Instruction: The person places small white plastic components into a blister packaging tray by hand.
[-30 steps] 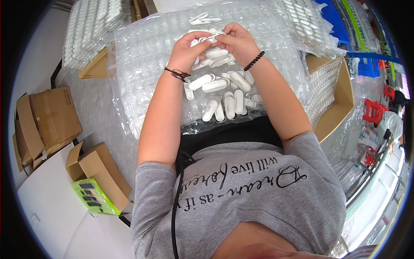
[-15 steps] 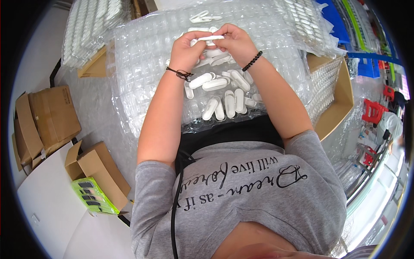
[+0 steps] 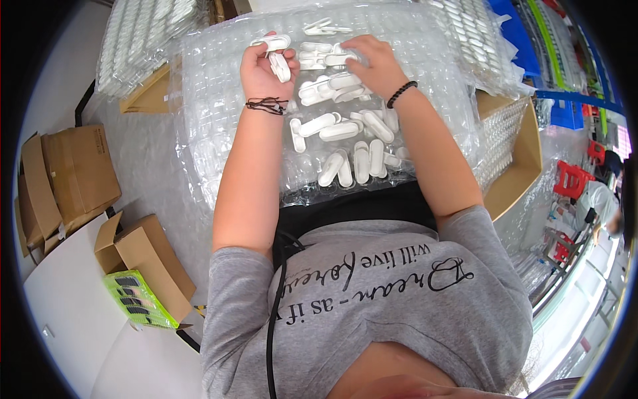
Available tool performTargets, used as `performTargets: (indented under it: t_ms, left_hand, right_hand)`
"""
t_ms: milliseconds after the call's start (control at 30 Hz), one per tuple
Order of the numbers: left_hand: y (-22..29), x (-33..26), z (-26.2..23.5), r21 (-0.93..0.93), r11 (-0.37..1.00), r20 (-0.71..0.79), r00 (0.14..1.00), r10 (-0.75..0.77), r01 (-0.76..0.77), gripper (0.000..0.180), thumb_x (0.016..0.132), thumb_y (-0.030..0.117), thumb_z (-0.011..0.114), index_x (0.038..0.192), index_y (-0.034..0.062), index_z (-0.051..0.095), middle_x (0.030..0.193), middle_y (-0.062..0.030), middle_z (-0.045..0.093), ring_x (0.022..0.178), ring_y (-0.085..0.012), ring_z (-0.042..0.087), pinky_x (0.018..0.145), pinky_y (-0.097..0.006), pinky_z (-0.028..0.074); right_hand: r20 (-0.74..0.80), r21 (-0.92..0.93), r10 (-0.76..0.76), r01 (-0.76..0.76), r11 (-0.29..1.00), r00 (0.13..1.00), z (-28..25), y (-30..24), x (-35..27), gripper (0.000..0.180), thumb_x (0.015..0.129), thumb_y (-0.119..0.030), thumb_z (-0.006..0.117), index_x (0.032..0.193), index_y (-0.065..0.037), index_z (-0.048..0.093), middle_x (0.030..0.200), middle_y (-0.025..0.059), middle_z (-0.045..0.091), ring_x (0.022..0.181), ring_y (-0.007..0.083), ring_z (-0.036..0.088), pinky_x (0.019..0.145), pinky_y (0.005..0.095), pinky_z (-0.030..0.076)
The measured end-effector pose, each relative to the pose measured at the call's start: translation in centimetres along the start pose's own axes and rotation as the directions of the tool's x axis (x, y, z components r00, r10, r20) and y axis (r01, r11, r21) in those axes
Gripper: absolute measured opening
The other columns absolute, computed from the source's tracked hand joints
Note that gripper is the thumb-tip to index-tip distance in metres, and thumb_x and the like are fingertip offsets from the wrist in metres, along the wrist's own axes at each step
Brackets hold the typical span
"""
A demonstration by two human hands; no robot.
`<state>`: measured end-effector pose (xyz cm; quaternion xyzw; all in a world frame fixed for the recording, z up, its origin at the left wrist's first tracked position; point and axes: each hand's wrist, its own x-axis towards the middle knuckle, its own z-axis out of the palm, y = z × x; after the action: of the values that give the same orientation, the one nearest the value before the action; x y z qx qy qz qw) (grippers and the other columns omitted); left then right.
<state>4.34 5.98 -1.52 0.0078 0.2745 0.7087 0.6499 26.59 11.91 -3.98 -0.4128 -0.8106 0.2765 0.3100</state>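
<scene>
Down left, brown cardboard boxes (image 3: 70, 176) and a green packet (image 3: 136, 299) sit. Left hand (image 3: 266, 70), fingers clamped on a white plastic clip (image 3: 279, 65), long axis pointing away; right hand (image 3: 372, 63) fingers pressed together on the clip pile (image 3: 345, 126) atop the clear blister tray (image 3: 212, 126).

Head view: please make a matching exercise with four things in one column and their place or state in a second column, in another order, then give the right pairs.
Things:
1. left hand
2. right hand
3. green packet
4. loose white plastic pieces

Places or states:
A. lies on the floor beside an open cardboard box, at the person's left
B. raised, closed on white plastic pieces
C. lie scattered on the clear blister tray, near the body
D. reaches down onto the pile of white pieces at the tray's far side

Pairs: 1-B, 2-D, 3-A, 4-C
</scene>
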Motion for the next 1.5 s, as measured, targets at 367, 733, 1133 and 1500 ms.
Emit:
performTargets:
  t_ms: [367, 733, 1133, 1500]
  left_hand:
    - [-1.0, -0.6, 1.1, 0.398, 0.917, -0.066, 0.997, 0.048, -0.018, 0.022, 0.088, 0.013, 0.061, 0.108, 0.0073, 0.055, 0.107, -0.0122, 0.062, 0.083, -0.0217, 0.062, 0.064, -0.033, 0.053]
    - [-1.7, -0.7, 1.1, 0.596, 0.802, 0.008, 0.998, -0.058, 0.042, 0.029, 0.086, 0.022, 0.071, 0.108, 0.0061, 0.059, 0.076, -0.0054, 0.060, 0.061, -0.0097, 0.052, 0.049, -0.027, 0.045]
    - [-1.9, -0.5, 0.6, 0.533, 0.843, 0.008, 0.997, 0.080, -0.072, 0.021, 0.085, 0.009, 0.068, 0.102, 0.0010, 0.058, 0.089, -0.0099, 0.063, 0.072, -0.0152, 0.062, 0.053, -0.024, 0.047]
    - [-2.3, -0.8, 1.1, 0.710, 0.703, 0.072, 0.997, -0.019, -0.038, 0.033, 0.083, 0.004, 0.069, 0.114, 0.0005, 0.060, 0.097, -0.0131, 0.067, 0.083, -0.0164, 0.066, 0.059, -0.022, 0.046]
  right_hand:
    - [-0.135, 0.226, 0.324, -0.289, 0.930, 0.936, -0.4, -2.7, 0.6, 0.012, 0.083, -0.012, 0.066, 0.095, -0.009, 0.065, 0.092, 0.0053, 0.066, 0.088, 0.0209, 0.061, 0.079, 0.0299, 0.049]
    - [0.365, 0.873, 0.299, -0.435, 0.220, 0.882, -1.1, -5.5, 1.8, 0.022, 0.084, -0.003, 0.058, 0.105, -0.006, 0.065, 0.105, 0.0052, 0.062, 0.094, 0.0180, 0.059, 0.080, 0.0280, 0.047]
    - [0.194, -0.452, 0.140, -0.038, 0.891, 0.971, 0.6, -2.5, 1.4, 0.032, 0.084, -0.003, 0.055, 0.101, -0.026, 0.070, 0.135, 0.0023, 0.044, 0.111, 0.0299, 0.049, 0.097, 0.0382, 0.045]
    - [0.082, 0.385, 0.209, -0.225, 0.895, 0.974, -1.1, -4.2, 0.9, 0.015, 0.091, -0.011, 0.061, 0.105, -0.006, 0.064, 0.093, 0.0030, 0.063, 0.079, 0.0138, 0.061, 0.069, 0.0264, 0.050]
